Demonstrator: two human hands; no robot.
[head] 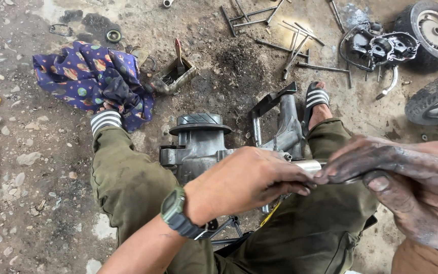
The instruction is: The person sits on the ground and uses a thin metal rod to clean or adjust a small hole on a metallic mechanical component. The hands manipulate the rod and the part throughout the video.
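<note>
- Your left hand [244, 180] has its fingers curled shut around one end of a short shiny metal cylinder [310, 165]; your thumb and fingertips pinch it from the left.
- Your right hand [406, 187], black with grease, closes on the cylinder's other end, forefinger laid flat along the top and thumb beneath, so little of the metal shows between your hands.
- The cylinder is held level above your lap, just in front of the grey engine casing [201, 147] that stands on the ground between your legs.
- A dark wristwatch [177, 213] sits on your left wrist.
- Both your legs are in olive trousers [128, 182]; your feet wear black sandals with white stripes [316, 97].
- By your left foot lies a patterned blue cloth [84, 76], and just beside it a small open metal box [176, 76].
- Toward the far edge of the ground, long metal rods [290, 45] lie scattered.
- In the far right corner sit another engine part [381, 46] and two tyres [432, 30].
</note>
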